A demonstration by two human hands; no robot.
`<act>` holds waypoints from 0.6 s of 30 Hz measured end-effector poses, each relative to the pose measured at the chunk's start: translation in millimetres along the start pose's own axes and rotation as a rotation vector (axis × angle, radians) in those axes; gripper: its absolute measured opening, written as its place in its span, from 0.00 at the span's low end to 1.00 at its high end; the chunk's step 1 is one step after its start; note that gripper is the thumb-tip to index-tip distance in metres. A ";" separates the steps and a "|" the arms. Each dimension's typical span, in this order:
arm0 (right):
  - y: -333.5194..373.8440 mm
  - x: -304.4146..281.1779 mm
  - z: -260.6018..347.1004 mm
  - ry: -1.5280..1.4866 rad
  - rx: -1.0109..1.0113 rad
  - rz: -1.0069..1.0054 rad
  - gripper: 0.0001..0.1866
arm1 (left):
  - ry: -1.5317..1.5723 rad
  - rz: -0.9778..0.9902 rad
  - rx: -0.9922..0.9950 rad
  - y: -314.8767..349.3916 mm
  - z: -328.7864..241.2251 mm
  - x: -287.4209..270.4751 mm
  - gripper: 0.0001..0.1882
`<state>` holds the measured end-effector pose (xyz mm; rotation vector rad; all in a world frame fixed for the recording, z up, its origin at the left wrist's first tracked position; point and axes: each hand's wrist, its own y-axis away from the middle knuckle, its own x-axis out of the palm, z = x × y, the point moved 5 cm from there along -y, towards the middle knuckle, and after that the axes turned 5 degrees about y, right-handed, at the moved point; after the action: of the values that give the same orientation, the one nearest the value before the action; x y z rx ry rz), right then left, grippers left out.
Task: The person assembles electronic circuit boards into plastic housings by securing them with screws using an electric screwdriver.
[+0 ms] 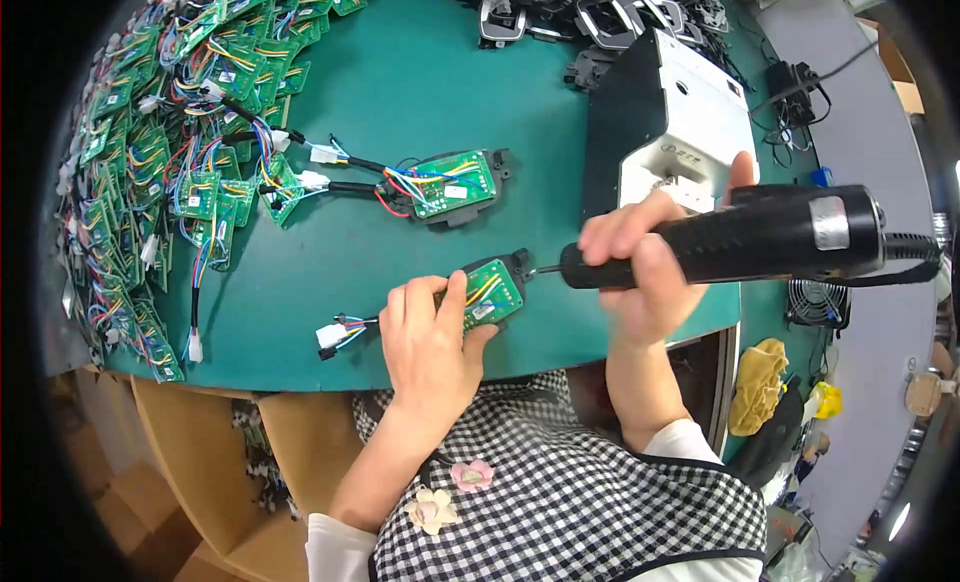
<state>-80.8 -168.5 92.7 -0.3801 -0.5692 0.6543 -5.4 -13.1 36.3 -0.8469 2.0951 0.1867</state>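
Note:
My left hand (432, 344) is closed on a green circuit board (497, 300) seated in a black plastic housing, pressing it to the table. A short wire lead with a white connector (330, 336) sticks out to the left of that hand. Wrapped in my right hand (648, 274) is a black electric screwdriver (770, 236), lying nearly level. Its thin bit reaches left to the housing's right corner; whether it sits in a screw I cannot tell. Farther back lies a second circuit board (455, 186) in a black housing, wired to connectors on its left.
A big heap of wired green boards (150, 152) covers the table's left side. Behind my right hand stands a white and black box-shaped machine (700, 102). Black plastic frames (605, 20) pile up at the far edge. A yellow cloth (758, 387) and small fan (818, 302) are at right.

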 end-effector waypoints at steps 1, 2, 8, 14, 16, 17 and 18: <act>1.0 4.9 -6.4 -0.011 0.032 0.006 0.49 | 0.009 0.013 -0.003 -0.9 0.2 2.8 0.29; 1.6 8.9 -12.8 -0.051 0.045 0.003 0.49 | 0.007 0.014 -0.004 -2.1 0.3 4.1 0.29; 2.7 16.2 -36.5 0.062 0.107 0.074 0.46 | 0.064 0.046 -0.026 -4.9 6.0 5.5 0.29; 3.2 18.0 -51.5 0.037 0.119 0.342 0.40 | 0.063 0.041 -0.045 -5.1 6.8 5.3 0.29; 1.3 18.1 -49.7 0.097 0.055 0.384 0.34 | 0.075 0.044 -0.028 -5.6 6.1 7.0 0.29; 1.0 18.7 -46.8 0.138 0.076 0.338 0.31 | 0.085 0.047 -0.014 -6.5 5.1 7.3 0.30; 1.1 16.4 -43.7 0.263 0.112 0.329 0.25 | 0.089 0.047 -0.001 -6.7 5.6 7.6 0.30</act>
<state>-44.3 -163.6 64.0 -0.4506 -0.2179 0.9311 -0.6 -19.7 28.0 -0.8202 2.1993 0.1780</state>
